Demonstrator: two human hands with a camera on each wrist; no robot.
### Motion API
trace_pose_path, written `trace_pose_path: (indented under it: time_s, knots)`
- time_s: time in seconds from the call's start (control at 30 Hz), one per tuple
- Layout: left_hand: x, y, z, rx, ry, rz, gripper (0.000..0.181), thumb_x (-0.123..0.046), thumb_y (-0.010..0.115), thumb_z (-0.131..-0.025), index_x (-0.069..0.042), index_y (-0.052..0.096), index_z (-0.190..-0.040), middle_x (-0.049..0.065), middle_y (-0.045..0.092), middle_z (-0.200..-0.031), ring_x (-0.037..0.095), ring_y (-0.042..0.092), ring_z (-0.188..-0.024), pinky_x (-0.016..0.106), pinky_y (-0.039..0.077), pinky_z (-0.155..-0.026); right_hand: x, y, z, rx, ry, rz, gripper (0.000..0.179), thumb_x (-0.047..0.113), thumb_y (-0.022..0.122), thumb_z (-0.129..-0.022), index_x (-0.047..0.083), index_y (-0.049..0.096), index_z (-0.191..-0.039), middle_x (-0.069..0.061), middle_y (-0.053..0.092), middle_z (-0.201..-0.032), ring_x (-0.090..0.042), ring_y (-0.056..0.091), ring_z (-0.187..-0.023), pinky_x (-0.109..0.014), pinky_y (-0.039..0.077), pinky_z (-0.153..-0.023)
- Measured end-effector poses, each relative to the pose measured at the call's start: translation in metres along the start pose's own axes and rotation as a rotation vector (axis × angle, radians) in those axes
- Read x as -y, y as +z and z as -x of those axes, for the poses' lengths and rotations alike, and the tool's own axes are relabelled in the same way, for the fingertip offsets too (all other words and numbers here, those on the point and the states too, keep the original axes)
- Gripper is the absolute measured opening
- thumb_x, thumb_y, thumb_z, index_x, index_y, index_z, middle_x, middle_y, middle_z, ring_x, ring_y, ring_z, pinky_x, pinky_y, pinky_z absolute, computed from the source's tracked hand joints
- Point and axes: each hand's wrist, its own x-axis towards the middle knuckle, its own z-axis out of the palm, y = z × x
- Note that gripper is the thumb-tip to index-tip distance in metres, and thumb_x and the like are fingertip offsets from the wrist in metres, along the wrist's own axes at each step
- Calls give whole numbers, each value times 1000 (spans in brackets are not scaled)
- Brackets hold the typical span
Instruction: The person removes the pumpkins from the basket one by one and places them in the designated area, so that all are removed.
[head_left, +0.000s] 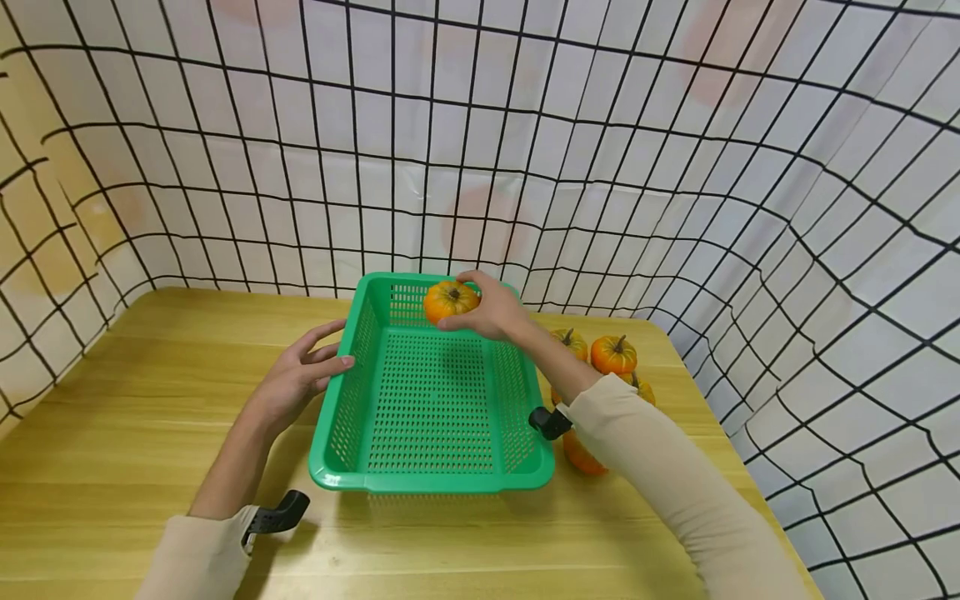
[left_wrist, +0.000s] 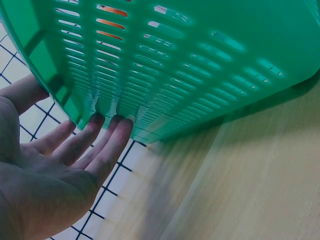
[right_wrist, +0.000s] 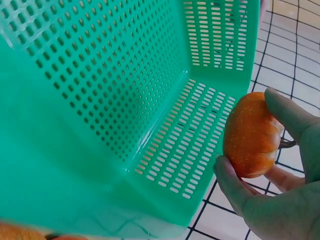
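Note:
A small orange pumpkin [head_left: 448, 302] with a short brown stem is held by my right hand [head_left: 491, 308], thumb on one side and fingers on the other. It is over the far end of a green plastic basket [head_left: 431, 482], and the right wrist view shows the pumpkin [right_wrist: 252, 135] near the basket's end wall. My left hand [head_left: 296, 371] holds the basket's left rim. Its thumb reaches over the edge, and in the left wrist view the fingertips [left_wrist: 122, 125] touch the slotted outer wall.
Several more pumpkins [head_left: 613, 354] sit on the wooden table [head_left: 150, 400] to the right of the basket, partly hidden by the right forearm. A white sheet with black grid lines [head_left: 465, 142] surrounds the table at the back and sides.

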Motion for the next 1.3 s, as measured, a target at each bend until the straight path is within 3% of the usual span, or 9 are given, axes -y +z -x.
trace_pose_path:
  time_s: [0.53,1.07,1.3]
  knots:
    - [-1,0,0,2,6,1,74,-17,65,-99,-15,25,-161,25,41,-156,18,66,-116,29,56,-92,-30,-26,26,-14,19,-16,86,44,84,-82,23,41,-153,-14,58,-135,-31,59,-116,-44,55,-87]
    - [0,-1,0,3,5,25,76,-16,66,-99,-14,23,-161,27,39,-156,18,67,-115,29,56,-92,-63,-45,49,-55,71,-58,85,43,83,-83,24,40,-154,-18,56,-139,-35,55,-125,-52,51,-97]
    - [0,-1,-2,12,9,20,75,-16,66,-99,-13,22,-161,28,39,-156,21,67,-116,29,56,-93,-79,-50,59,-64,77,-47,85,44,82,-83,22,41,-154,-17,50,-148,-36,51,-131,-54,49,-101]
